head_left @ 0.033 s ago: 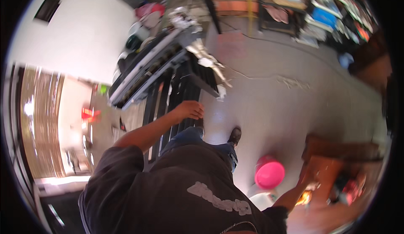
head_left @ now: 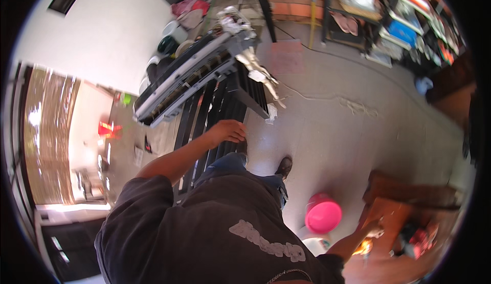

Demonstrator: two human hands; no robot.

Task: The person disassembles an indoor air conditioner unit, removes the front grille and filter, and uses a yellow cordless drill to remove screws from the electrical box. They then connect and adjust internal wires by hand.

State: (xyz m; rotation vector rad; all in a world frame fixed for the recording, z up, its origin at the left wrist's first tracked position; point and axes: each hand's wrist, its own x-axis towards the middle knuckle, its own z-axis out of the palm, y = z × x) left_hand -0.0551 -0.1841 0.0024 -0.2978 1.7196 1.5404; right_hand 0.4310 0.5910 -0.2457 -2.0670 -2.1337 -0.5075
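My left hand (head_left: 228, 130) reaches forward, fingers curled over the top of a black metal frame of long parallel bars (head_left: 215, 111). Across the far end of that frame lies a long grey and white opened appliance (head_left: 190, 75) with loose parts and wires at its right end. Out to the lower right, my right hand (head_left: 376, 229) rests at the edge of a brown wooden bench (head_left: 396, 202); its fingers are too small to make out. Below me I see my dark shirt, blue trousers and one shoe (head_left: 284, 167) on the concrete floor.
A pink bucket (head_left: 323, 214) stands on the floor by my right side, with a white container (head_left: 314, 243) beside it. Cluttered metal shelves (head_left: 394, 18) line the far right. A white wall (head_left: 102, 33) and a bright doorway (head_left: 51, 141) are at left. A cable (head_left: 337, 100) runs over the floor.
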